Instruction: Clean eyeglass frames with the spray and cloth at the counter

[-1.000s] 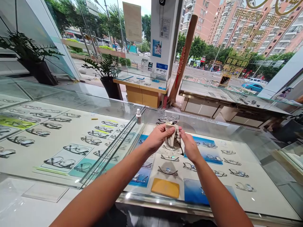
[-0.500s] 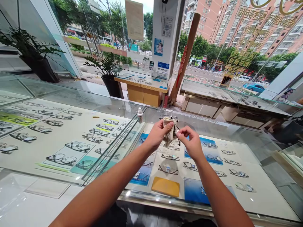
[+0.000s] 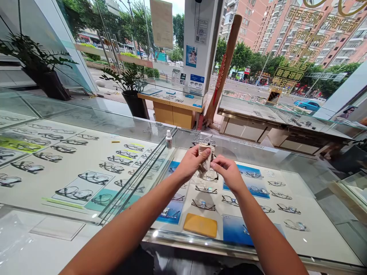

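Above the glass counter, my left hand pinches a beige cleaning cloth, thumb on the near side. The cloth is folded over a pair of dark-framed glasses, and most of the frame is hidden in it. On the cloth's right side, my right hand has its thumb and fingers closed on the edge of those glasses. Which part of the frame it grips is too small to tell. A small white bottle stands upright on the counter, left of and beyond my hands.
Beneath my hands is a glass display case with rows of glasses inside. A flat yellow case lies near its front edge. Another glass case adjoins on the left. Potted plants and a leaning wooden post stand beyond.
My right hand has shifted slightly left, closer to the cloth, and its fingers are drawn in more. The left hand keeps its hold with hardly any movement.
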Motion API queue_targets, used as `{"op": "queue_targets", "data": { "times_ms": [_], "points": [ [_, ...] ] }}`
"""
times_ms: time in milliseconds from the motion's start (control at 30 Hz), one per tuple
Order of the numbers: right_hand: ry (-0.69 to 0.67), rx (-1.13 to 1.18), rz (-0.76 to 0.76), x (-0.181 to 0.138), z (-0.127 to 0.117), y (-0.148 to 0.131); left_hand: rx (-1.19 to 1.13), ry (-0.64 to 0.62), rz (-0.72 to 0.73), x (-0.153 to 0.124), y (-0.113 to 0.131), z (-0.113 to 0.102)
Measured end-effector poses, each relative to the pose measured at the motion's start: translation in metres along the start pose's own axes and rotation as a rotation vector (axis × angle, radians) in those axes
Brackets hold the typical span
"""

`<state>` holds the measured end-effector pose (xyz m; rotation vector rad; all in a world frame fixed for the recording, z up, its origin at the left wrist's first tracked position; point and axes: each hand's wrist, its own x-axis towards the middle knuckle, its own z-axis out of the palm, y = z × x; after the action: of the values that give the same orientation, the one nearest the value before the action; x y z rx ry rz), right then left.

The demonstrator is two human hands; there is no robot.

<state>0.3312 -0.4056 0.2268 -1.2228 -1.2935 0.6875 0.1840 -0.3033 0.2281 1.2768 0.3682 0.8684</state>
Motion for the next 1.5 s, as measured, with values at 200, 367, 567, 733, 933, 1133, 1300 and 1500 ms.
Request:
{"op": "queue_targets", "data": {
  "times_ms": [200, 367, 567, 733, 933, 1133, 1300, 1500],
  "points": [
    [-0.094, 0.130, 0.067, 0.001, -0.003, 0.002, 0.039, -0.047, -0.017, 0.000, 0.000, 0.000],
    [-0.146, 0.189, 0.100, 0.000, -0.003, 0.007, 0.112, -0.084, 0.047, 0.001, 0.000, -0.003],
    [-0.157, 0.209, 0.126, -0.001, -0.002, 0.006, 0.283, -0.138, 0.150, 0.001, 0.010, -0.006],
    [-0.147, 0.195, 0.130, 0.000, -0.003, 0.002, 0.387, -0.135, 0.211, 0.000, 0.016, -0.006],
    [-0.125, 0.215, 0.113, 0.000, -0.009, -0.003, 0.451, -0.125, 0.238, 0.002, 0.019, -0.012],
    [-0.101, 0.225, 0.127, 0.001, -0.011, -0.004, 0.231, -0.212, 0.033, 0.004, 0.018, -0.016],
    [-0.102, 0.237, 0.122, 0.002, -0.012, -0.004, 0.065, -0.268, -0.111, 0.004, 0.017, -0.018],
    [-0.132, 0.301, 0.149, 0.001, -0.011, -0.001, 0.086, -0.299, -0.102, 0.003, 0.017, -0.017]
  ]
}}
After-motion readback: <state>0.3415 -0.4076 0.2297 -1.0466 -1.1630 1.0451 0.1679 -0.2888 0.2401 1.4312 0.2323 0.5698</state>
